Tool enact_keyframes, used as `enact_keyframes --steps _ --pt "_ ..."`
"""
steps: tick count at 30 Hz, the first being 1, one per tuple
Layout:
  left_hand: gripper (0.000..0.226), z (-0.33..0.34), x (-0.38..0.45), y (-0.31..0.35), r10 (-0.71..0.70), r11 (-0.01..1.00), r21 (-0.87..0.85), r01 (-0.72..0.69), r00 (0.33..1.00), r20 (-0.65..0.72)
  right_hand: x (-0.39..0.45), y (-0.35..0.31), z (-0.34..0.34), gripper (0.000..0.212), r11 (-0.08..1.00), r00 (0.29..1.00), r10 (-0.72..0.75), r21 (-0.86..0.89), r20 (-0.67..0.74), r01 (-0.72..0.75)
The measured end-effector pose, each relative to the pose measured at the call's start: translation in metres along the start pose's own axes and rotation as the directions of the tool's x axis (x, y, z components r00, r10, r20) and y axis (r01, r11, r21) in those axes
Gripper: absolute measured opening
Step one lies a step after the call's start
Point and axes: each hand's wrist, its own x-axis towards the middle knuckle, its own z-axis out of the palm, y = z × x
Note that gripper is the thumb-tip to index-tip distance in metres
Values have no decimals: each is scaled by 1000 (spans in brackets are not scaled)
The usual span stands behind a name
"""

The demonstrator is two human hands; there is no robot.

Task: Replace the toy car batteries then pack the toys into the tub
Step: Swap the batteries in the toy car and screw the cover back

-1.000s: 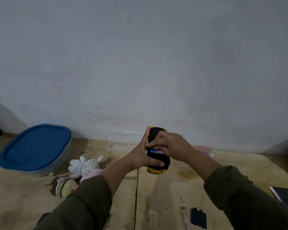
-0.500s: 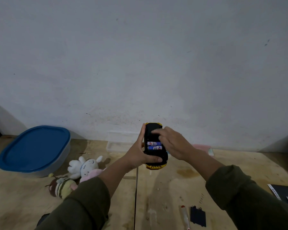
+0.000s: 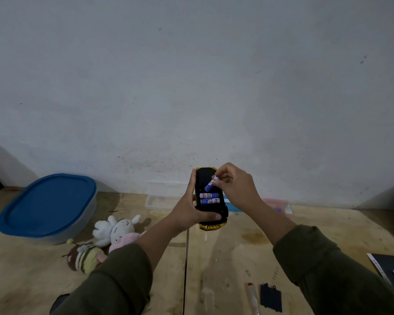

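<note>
Lifted clear since a moment ago, one battery (image 3: 209, 185) now hangs tilted in the right hand (image 3: 236, 186) grip, pinched at its upper end above the open bay.

Left hand (image 3: 192, 211) clasps the upturned toy car (image 3: 210, 212) above the worktop (image 3: 225, 251), two batteries (image 3: 209, 198) lying side by side in its bay. Tub (image 3: 48, 206) with blue lid sits far left, plush toys (image 3: 105, 242) just beside it; a dark cover plate (image 3: 271, 297) lies near right.

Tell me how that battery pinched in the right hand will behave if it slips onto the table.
The battery is a smooth little cylinder, so it would probably roll. It looks rigid and dense for its size. Only the right hand's fingertips hold it, tilted, a slippery grip.
</note>
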Motion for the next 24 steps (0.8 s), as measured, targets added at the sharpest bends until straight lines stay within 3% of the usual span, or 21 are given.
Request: enact_keyframes --steps 3,8,12,16,19,24 --pt "128 -1 2 3 15 1000 -3 -15 1000 -24 -1 3 2 13 996 1000 13 -84 -17 -14" --pt "129 -1 2 1 30 999 -18 -31 999 -39 0 12 0 15 962 995 -96 -258 -35 84" --pt "129 2 0 0 37 999 -7 -38 999 -29 1 12 -4 11 988 1000 -8 -154 9 9" --pt "128 8 -1 2 36 999 15 -36 999 -4 6 9 -6 58 924 922 320 143 216 -354" --pt "126 16 -2 0 44 999 15 -44 999 24 8 13 -12 79 913 899 356 109 255 -392" --pt "128 18 1 -4 22 999 29 -22 1000 9 -7 27 -21 96 878 831 332 177 447 -445"
